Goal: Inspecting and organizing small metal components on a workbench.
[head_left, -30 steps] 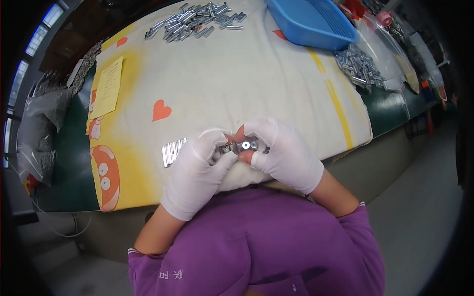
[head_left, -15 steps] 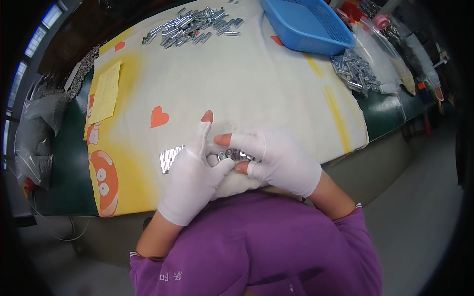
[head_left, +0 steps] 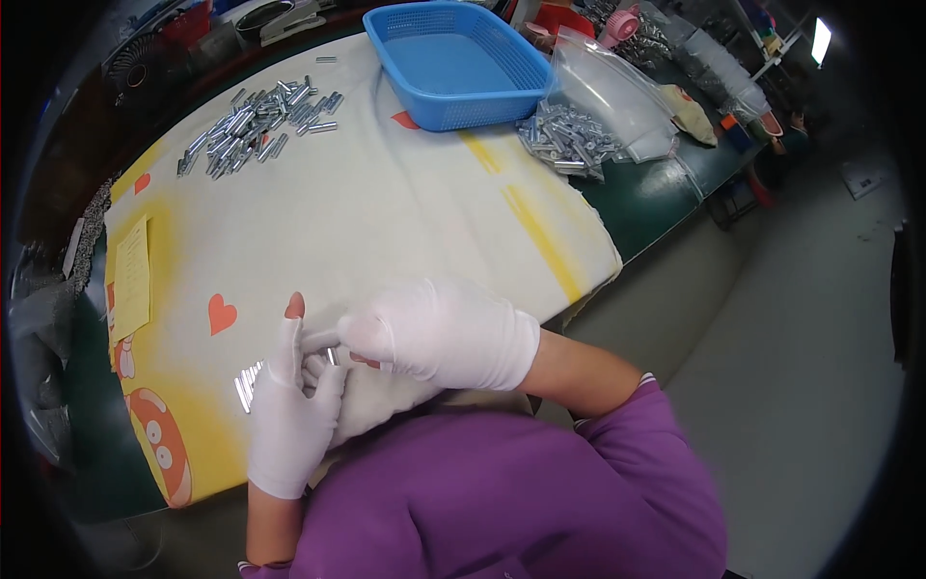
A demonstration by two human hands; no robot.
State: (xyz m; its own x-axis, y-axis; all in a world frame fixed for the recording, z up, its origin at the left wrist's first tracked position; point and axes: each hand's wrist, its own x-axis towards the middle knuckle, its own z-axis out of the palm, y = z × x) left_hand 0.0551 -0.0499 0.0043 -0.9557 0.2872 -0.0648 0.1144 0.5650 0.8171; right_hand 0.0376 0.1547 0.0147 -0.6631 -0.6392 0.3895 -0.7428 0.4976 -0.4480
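My left hand [head_left: 294, 410], in a white glove with bare fingertips, has its index finger raised and its other fingers curled in. A shiny metal tube [head_left: 334, 356] stands out beside its thumb, apparently in its grip. My right hand [head_left: 424, 333], gloved alike, meets the left fingertips from the right. Its fingers are curled and blurred, and whatever they hold is hidden. Left of my left hand, several metal tubes [head_left: 248, 386] lie side by side in a row on the pale cloth [head_left: 367, 212].
A loose heap of metal tubes [head_left: 256, 125] lies at the far left of the cloth. Behind stands a blue plastic basket [head_left: 453, 111], with a bag of metal parts [head_left: 569, 140] and clear plastic bags [head_left: 617, 92] to its right. A yellow paper [head_left: 133, 275] rests at the left edge.
The view has swung right, so the table sits further left and lower. My right hand has turned and closed over the left fingertips, covering most tubes that showed between the hands.
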